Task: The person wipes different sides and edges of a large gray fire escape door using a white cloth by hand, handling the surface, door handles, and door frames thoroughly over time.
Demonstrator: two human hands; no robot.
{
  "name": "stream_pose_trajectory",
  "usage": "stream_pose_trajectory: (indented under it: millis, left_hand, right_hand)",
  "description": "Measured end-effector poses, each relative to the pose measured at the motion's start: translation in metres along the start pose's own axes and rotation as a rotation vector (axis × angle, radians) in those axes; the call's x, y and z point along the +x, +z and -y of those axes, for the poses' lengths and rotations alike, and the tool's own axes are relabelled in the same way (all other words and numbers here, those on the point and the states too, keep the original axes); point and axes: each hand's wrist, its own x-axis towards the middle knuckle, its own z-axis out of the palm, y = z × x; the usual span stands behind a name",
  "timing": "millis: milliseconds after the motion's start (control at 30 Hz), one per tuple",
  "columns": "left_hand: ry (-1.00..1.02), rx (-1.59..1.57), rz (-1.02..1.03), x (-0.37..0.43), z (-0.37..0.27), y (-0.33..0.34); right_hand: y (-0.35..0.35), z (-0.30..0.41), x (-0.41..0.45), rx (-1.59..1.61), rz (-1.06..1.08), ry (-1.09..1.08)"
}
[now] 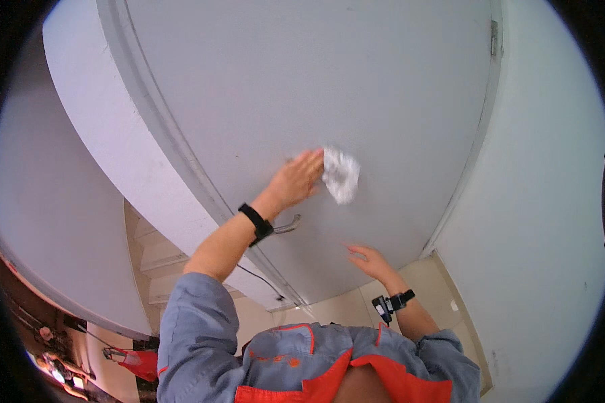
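Note:
My left hand (298, 177) is raised to a grey door (383, 101), its fingers lying flat over the edge of a crumpled white cloth (341, 176). The cloth spreads out to the right of the fingertips and is somewhat blurred. Just below that hand, a metal lever door handle (288, 225) sticks out beside my wrist. Lower and to the right, my right hand (369, 262) hangs in front of the door with nothing in it, fingers apart. Black straps circle both wrists, and the right one carries a small device (383, 307).
A white wall (544, 201) stands close on the right. To the left, past the door frame (171, 126), are stairs (156, 252) and a curved wall (55, 201). A dark cable (259, 279) runs near the frame's foot. Something red (140, 363) lies at lower left.

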Motion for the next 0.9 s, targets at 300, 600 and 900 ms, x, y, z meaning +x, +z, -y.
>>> stream_pose_trajectory:
  millis: [300,600,900]
  left_hand:
    - [-0.459,0.113,-0.498,0.02,0.216,-0.093]
    - [-0.162,-0.132,-0.367,0.029,0.239,-0.048]
    - [-0.981,0.631,-0.932,0.007,0.439,-0.163]
  right_hand:
    - [-0.002,-0.096,-0.012,-0.164,-0.229,0.392]
    - [0.006,-0.138,-0.019,-0.141,-0.307,0.402]
    - [-0.014,-0.205,0.003,-0.183,-0.382,0.382]
